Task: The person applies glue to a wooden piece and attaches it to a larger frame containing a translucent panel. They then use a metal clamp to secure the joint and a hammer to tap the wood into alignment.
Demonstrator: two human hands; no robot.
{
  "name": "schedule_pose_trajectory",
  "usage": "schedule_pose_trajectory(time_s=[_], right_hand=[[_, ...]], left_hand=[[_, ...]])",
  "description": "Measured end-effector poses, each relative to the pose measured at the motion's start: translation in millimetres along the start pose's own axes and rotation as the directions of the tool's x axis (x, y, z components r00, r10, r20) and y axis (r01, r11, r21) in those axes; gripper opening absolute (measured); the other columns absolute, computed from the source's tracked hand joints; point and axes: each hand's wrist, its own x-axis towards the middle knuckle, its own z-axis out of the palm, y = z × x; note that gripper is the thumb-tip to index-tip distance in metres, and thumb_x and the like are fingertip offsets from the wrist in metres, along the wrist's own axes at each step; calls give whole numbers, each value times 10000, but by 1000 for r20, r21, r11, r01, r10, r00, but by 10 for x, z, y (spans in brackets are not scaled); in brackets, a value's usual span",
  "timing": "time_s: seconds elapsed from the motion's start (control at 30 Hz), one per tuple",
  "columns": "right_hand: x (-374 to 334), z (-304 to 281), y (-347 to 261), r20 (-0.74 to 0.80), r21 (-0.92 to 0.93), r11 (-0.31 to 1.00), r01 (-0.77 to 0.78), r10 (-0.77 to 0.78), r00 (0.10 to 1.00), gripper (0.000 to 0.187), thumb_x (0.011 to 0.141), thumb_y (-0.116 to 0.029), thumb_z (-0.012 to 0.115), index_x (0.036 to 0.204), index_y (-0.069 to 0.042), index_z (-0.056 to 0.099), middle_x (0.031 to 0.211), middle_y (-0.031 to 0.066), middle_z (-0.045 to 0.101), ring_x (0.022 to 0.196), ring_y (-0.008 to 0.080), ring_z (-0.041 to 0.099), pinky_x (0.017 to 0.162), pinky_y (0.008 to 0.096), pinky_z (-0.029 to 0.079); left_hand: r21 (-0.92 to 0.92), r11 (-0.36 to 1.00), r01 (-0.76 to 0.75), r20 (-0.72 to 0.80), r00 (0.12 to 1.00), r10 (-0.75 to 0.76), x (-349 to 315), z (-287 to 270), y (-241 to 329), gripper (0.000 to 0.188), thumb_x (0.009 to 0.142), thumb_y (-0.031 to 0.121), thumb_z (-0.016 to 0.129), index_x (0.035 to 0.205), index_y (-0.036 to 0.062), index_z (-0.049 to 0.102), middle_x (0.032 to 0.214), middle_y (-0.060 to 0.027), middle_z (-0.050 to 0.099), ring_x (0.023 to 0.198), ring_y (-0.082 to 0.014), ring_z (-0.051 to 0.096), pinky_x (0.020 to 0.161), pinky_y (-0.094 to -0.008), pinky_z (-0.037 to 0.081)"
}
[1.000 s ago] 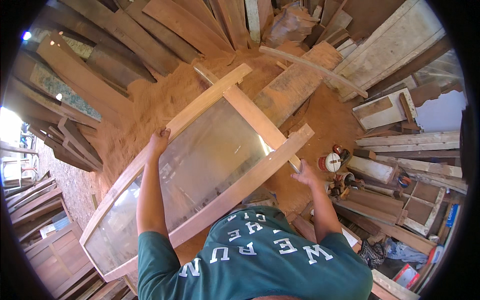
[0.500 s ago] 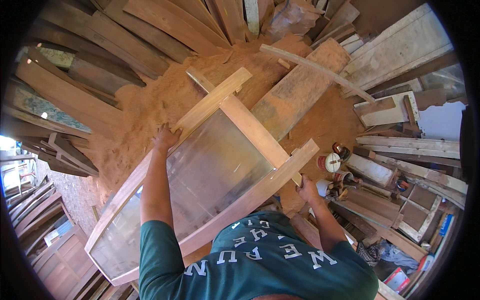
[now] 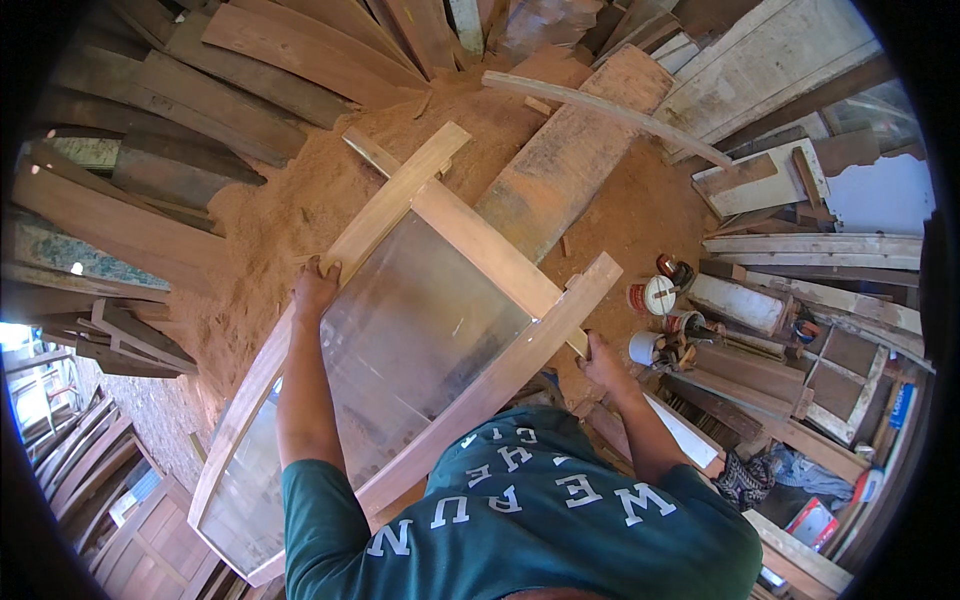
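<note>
A long wooden frame (image 3: 488,384) with a glass pane (image 3: 430,310) lies slantwise in front of me, its wide cross rail (image 3: 485,245) near the far end. My left hand (image 3: 317,287) is closed over the far side rail, fingertips on the wood's upper face. Past the near side rail, my right hand (image 3: 602,360) grips the end of a narrow wooden strip (image 3: 578,343) that sticks out from under the frame. A bar end (image 3: 368,150) also shows beyond the far rail; whether it is the same strip is hidden by the frame.
Sawdust (image 3: 270,235) covers the ground, with a broad board (image 3: 585,150) lying beyond the frame. Planks (image 3: 120,210) lean at the left. Paint tins (image 3: 657,295), a white cup (image 3: 645,347) and stacked wood (image 3: 740,375) stand at the right.
The whole view has turned a little, shifting frame and surroundings together toward the left. Both hands keep their places on the frame and the strip; no clear movement of the frame itself shows.
</note>
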Motion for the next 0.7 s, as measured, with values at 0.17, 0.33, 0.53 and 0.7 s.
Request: schedule_pose_trajectory(time_s=[0.17,0.33,0.53,0.7], right_hand=[[-530,-266,-386,-218,144,986,-80,110,970,755,824,-212,765,1465,-30,410,1271,280,590,1148,400,610,993,454,491],[-1014,217,580,-716,49,997,63,-9,698,598,855,-141,734,1389,-13,497,1251,208,585,1150,338,585,1004,435,470],[-1452,879,642,-577,21,985,173,-129,806,368,945,-136,617,1289,-9,589,1150,197,653,1078,317,625,950,404,493],[-2179,2023,1332,-177,422,893,-155,248,952,472,920,-226,659,1330,-5,582,1119,175,692,1015,265,655,889,379,522]], left_hand=[[-224,913,-340,-153,938,311,-730,-601,329,523,906,277,696,1358,48,566,1325,-247,603,1248,-385,572,1050,-430,448],[-408,404,-819,-278,532,800,-3013,-2279,1341,495,832,-24,657,1321,30,605,1297,-160,655,1275,-303,579,1097,-408,418],[-296,-284,-912,-435,-136,890,-4928,-2821,1445,402,811,-6,648,1212,10,654,1210,-211,676,1166,-337,634,1026,-440,463],[-417,-446,-792,-273,-359,893,-5513,-2580,1920,351,839,12,630,1189,-5,654,1170,-229,674,1107,-343,653,981,-440,485]])
